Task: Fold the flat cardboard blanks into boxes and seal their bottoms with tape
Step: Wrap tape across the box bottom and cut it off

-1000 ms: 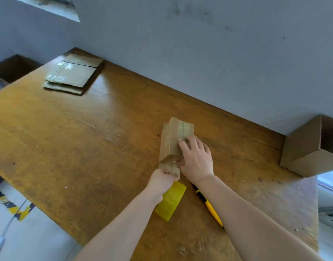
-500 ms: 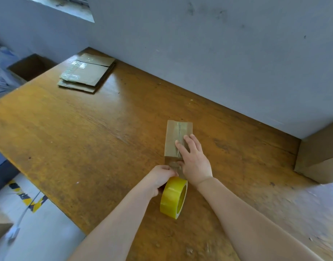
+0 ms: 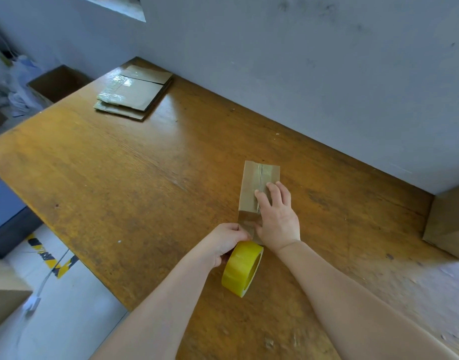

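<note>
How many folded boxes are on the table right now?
2. The small box being taped lies under the right hand; a larger box sits at the right edge of the table, cut off by the frame. Others may be hidden beyond it.

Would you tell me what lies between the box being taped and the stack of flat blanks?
In the head view, only bare table lies between box and stack.

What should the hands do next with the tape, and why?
Probably break the tape off at the roll: it already covers the box seam, the right hand presses it flat, and the left hand grips the roll.
</note>
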`<state>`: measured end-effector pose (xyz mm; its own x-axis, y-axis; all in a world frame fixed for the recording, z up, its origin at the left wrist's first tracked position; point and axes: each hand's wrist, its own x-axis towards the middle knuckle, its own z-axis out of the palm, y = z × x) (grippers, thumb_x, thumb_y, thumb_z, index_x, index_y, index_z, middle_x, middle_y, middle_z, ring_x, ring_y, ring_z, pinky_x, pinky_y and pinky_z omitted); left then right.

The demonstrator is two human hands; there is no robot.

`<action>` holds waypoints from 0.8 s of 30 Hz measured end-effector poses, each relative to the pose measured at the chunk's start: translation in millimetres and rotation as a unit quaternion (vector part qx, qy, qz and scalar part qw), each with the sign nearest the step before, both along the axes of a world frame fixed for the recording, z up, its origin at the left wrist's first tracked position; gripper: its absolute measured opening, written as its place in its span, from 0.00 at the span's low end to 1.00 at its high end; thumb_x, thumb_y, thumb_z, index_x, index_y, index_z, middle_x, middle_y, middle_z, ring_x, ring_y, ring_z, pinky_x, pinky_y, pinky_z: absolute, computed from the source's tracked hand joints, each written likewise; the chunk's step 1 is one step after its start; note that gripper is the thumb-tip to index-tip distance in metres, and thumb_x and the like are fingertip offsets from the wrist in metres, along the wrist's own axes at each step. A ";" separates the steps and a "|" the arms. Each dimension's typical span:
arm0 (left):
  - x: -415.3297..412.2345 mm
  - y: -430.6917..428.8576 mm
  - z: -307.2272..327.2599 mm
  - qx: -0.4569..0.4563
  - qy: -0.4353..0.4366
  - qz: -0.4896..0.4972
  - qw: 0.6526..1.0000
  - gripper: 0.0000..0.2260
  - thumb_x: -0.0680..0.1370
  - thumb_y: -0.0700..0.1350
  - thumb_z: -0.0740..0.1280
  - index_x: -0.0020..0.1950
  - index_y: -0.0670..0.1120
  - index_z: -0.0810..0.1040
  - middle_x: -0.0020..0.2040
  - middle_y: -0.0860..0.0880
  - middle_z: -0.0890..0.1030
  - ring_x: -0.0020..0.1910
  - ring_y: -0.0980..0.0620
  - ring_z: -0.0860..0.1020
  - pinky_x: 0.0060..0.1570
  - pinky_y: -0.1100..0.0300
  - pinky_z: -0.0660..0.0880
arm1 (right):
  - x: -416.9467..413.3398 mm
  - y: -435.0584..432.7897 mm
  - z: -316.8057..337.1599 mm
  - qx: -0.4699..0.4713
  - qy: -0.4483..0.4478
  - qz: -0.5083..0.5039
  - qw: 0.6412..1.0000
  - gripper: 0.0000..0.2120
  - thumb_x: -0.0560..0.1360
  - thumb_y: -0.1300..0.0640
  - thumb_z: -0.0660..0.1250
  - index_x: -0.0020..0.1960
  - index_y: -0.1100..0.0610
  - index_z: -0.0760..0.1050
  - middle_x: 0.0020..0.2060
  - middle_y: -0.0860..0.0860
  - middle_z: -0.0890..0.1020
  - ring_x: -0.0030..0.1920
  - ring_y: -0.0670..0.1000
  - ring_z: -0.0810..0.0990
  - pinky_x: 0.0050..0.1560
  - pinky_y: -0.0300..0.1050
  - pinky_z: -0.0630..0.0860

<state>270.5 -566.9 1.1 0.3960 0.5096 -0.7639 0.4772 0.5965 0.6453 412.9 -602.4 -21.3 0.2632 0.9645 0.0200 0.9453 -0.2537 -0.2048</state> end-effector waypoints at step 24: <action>-10.8 25.7 41.9 0.026 -0.081 0.055 0.995 0.04 0.78 0.42 0.68 0.43 0.46 0.80 0.40 0.44 0.80 0.40 0.47 0.78 0.42 0.55 0.76 | 14.9 -7.7 16.5 -0.084 -0.005 0.039 0.996 0.43 0.75 0.63 0.69 0.80 0.46 0.48 0.79 0.50 0.47 0.78 0.54 0.39 0.61 0.46 0.77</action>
<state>259.6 -541.2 43.1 0.4509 0.5945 -0.6658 0.2977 0.6030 0.7401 427.8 -610.1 -4.8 0.1888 0.9717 -0.1418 0.9650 -0.2104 -0.1567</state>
